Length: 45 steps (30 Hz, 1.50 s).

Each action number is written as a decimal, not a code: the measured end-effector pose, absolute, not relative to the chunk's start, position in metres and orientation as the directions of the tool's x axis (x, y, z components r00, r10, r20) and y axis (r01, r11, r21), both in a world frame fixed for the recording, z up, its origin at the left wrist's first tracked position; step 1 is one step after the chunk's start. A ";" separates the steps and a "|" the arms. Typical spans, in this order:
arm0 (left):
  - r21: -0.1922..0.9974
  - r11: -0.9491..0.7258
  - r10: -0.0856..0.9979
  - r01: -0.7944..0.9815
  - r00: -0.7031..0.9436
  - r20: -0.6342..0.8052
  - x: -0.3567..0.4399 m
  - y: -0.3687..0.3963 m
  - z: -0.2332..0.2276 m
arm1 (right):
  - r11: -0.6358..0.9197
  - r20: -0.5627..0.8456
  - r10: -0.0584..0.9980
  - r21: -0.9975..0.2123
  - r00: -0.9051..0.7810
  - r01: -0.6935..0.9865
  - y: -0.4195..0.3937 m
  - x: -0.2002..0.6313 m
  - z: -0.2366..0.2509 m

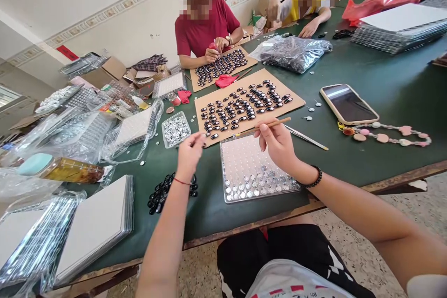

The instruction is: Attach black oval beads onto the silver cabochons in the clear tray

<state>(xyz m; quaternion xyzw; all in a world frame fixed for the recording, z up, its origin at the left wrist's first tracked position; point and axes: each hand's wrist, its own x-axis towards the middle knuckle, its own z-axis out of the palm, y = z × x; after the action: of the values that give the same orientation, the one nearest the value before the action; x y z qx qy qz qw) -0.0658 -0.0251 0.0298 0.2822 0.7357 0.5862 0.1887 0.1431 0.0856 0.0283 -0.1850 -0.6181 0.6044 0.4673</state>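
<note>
My right hand (275,144) grips a thin wooden stick (279,122), held almost level above a clear plastic tray (244,158). Small round silvery pieces (256,192) fill the tray's near rows, and pale dots run in rows over the rest. My left hand (190,156) is closed in a pinch by the near left corner of a brown cardboard sheet (291,95); what its fingertips hold is too small to make out. Shiny black oval pieces (240,109) lie in rows on the cardboard. Beside my left wrist is a heap of black pieces (160,195).
A tub of silvery pieces (176,130) stands left of the cardboard. At right lie a phone (349,104) with a beaded strap and a slim pale tool (309,138). Stacked trays (96,228) and a bottle (66,168) occupy the left. Two people work across the table.
</note>
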 end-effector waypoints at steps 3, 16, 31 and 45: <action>0.960 0.149 0.476 0.237 -0.868 0.140 -0.110 -0.018 0.034 | 0.185 0.350 0.790 -0.918 -0.503 -0.350 0.088 0.142 0.028; 0.921 0.323 0.826 0.217 -0.541 -0.162 -0.002 -0.025 0.008 | 0.308 0.434 0.702 -0.900 -0.565 -0.308 0.079 0.141 0.017; 0.848 0.291 0.886 0.442 -0.458 -0.066 0.000 -0.030 0.007 | 0.551 0.526 0.525 -0.809 -0.669 -0.203 0.074 0.143 0.011; 0.813 0.326 0.876 0.483 -0.477 -0.068 0.002 -0.032 0.011 | 0.842 0.663 0.286 -0.519 -0.692 -0.148 0.075 0.143 0.009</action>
<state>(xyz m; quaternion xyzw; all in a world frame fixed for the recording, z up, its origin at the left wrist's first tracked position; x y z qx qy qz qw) 0.0017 -0.0318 0.0114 0.4403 0.7716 0.3785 0.2599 0.1429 0.0753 0.0086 -0.0394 -0.8767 0.2783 0.3904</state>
